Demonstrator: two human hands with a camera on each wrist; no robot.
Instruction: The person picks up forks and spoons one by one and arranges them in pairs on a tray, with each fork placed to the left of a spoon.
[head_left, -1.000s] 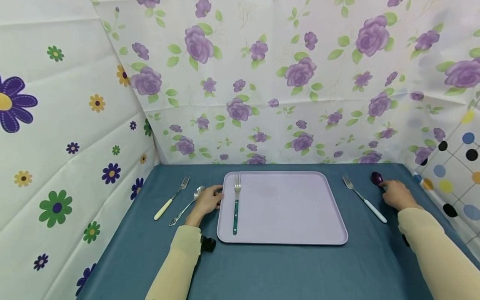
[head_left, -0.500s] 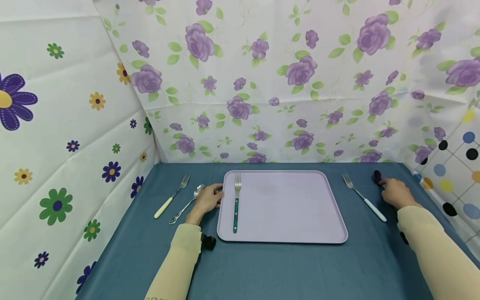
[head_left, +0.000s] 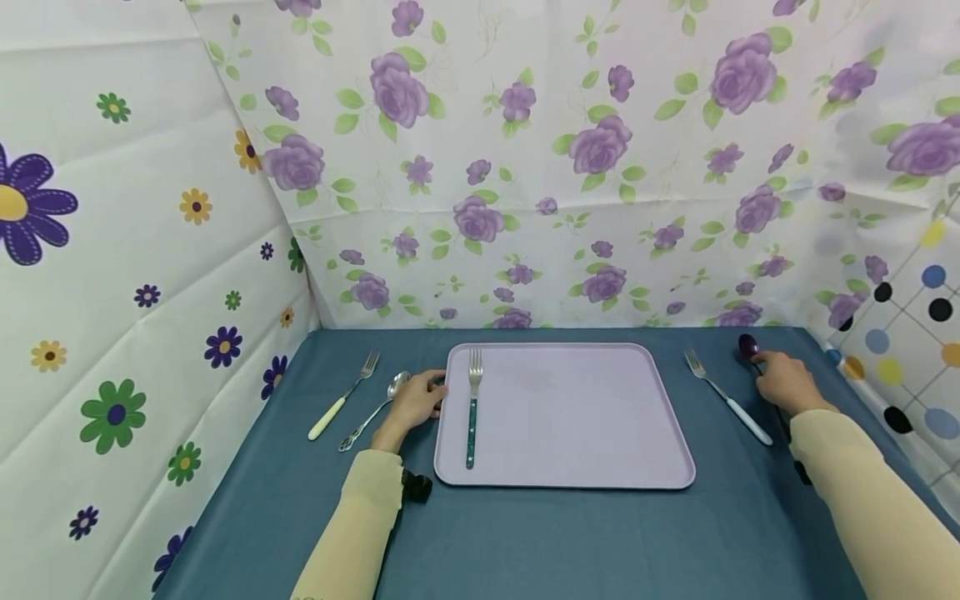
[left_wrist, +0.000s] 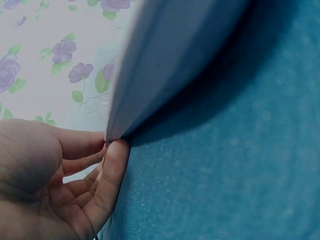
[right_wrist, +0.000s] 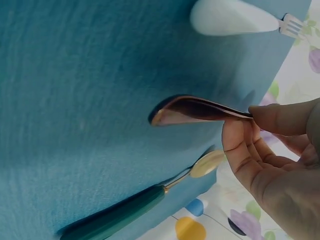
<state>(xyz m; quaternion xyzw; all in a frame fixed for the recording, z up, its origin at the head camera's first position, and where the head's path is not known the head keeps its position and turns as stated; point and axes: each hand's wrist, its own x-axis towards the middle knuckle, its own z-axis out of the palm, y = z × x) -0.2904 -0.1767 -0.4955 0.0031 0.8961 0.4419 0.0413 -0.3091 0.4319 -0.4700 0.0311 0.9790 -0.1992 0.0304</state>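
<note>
My left hand [head_left: 416, 402] is at the left edge of the pale purple tray [head_left: 570, 417]. In the left wrist view its thumb and fingers pinch the tray's rim [left_wrist: 125, 95]. A fork with a green handle [head_left: 471, 433] lies on the tray's left side. At the right, my right hand [head_left: 791, 383] pinches a dark purple spoon [head_left: 747, 345] between thumb and fingers, just above the table. The spoon's handle [right_wrist: 192, 109] points back from the fingers in the right wrist view. Below it lies a spoon with a green handle [right_wrist: 120, 212] and a gold-coloured bowl.
A white-handled fork [head_left: 738, 408] lies between the tray and my right hand. Left of the tray are a cream-handled fork [head_left: 337, 406] and an ornate silver spoon [head_left: 367, 425], partly hidden by my left hand. Patterned cloth walls [head_left: 525, 283] border the blue-covered table [head_left: 570, 542].
My right hand has raised the dark purple spoon off the table and shifted slightly left, turning it along the way. The left hand and the tray stay in place.
</note>
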